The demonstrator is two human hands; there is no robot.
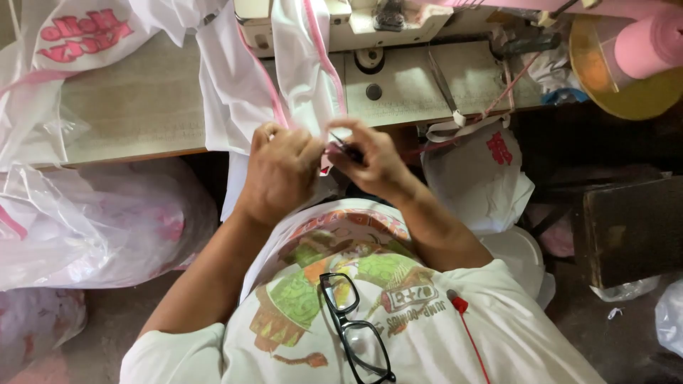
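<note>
Far left: clear bags [92, 227] of white-pink cloth under the table [135, 107]; a white piece with a pink print [78, 32] at top left. Centre: left hand [279, 171] pinches pink-edged white cloth [299, 64] hanging off the table edge. Right hand [370, 160], touching it, grips a small dark snipper [345, 147] at the trim. Right: white bag [480, 174], red mark; pink roll [651, 46] on yellow disc [626, 89].

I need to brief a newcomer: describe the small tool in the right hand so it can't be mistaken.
Start at the grey sewing table; below its edge both hands meet on white pink-trimmed fabric. The right hand pinches small dark metal snips, the only dark, pointed thing there.
</note>
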